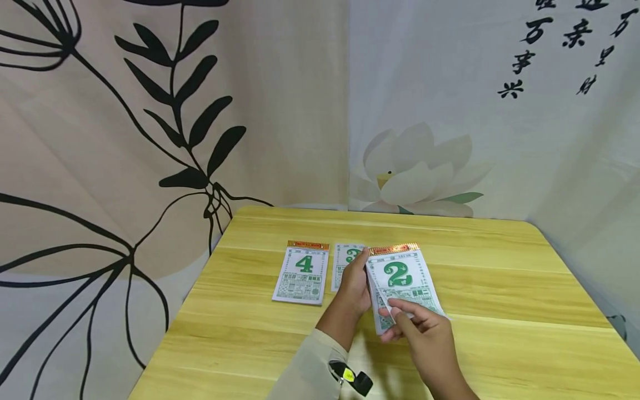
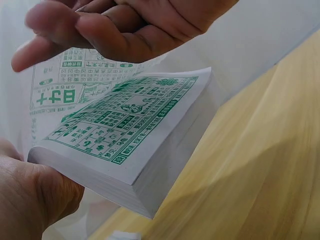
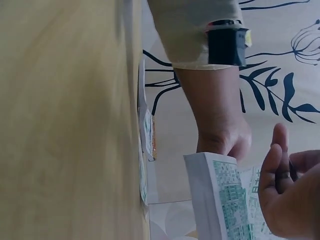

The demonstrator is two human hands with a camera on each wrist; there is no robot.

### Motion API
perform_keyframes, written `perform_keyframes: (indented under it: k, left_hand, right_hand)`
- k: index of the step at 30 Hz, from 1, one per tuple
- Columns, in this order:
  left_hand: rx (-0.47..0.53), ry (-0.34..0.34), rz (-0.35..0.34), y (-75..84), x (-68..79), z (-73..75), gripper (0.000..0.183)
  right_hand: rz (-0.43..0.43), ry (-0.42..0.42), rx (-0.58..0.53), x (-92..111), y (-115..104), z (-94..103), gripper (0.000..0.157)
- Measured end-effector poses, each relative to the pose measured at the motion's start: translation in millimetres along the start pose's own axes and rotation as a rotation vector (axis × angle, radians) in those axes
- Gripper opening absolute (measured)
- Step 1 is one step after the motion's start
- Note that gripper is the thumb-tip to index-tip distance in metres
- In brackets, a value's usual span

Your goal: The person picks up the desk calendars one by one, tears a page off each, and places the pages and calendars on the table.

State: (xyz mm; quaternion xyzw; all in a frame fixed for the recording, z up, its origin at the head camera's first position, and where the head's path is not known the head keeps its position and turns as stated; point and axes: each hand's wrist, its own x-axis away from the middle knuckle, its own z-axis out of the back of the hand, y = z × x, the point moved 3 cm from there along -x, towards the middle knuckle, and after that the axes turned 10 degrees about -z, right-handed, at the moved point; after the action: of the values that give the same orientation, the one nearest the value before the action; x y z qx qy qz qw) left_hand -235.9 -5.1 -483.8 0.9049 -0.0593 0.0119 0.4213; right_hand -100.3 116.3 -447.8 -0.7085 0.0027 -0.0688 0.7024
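Observation:
A thick tear-off calendar (image 1: 406, 266) with a red-and-gold header and a green 2 is held up over the table. My left hand (image 1: 354, 286) grips it by the left edge; in the left wrist view that hand (image 2: 37, 192) shows its thumb side against the page block (image 2: 160, 185). At the lower edge, my right hand (image 1: 426, 333) pinches the top sheet (image 1: 395, 291) between thumb and fingers. This sheet is lifted off the page below, which also carries green print. From the right wrist view, the right hand (image 3: 290, 192) is beside the raised sheet (image 3: 255, 200).
Left on the wooden table (image 1: 500, 289) lies another calendar (image 1: 301, 272) showing a green 4. A loose sheet (image 1: 342, 264) with a green 3 lies between it and the held calendar, partly covered by the left hand. Printed curtains (image 1: 300, 111) hang behind the table.

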Motion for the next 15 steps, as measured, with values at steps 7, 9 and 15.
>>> perform_keyframes:
  k: [7,9,15]
  left_hand:
    - [-0.025,0.019,0.01,-0.8,0.6,1.9,0.047]
    - [-0.026,0.013,0.013,-1.1,0.7,2.0,0.049]
    - [-0.031,0.001,0.024,-3.0,0.6,2.4,0.05]
  right_hand:
    - [-0.013,0.025,-0.099,-1.4,-3.9,2.6,0.024]
    - [-0.019,0.033,-0.124,-1.8,-5.1,3.1,0.023]
    - [-0.043,0.056,-0.195,-3.2,-9.3,5.2,0.02]
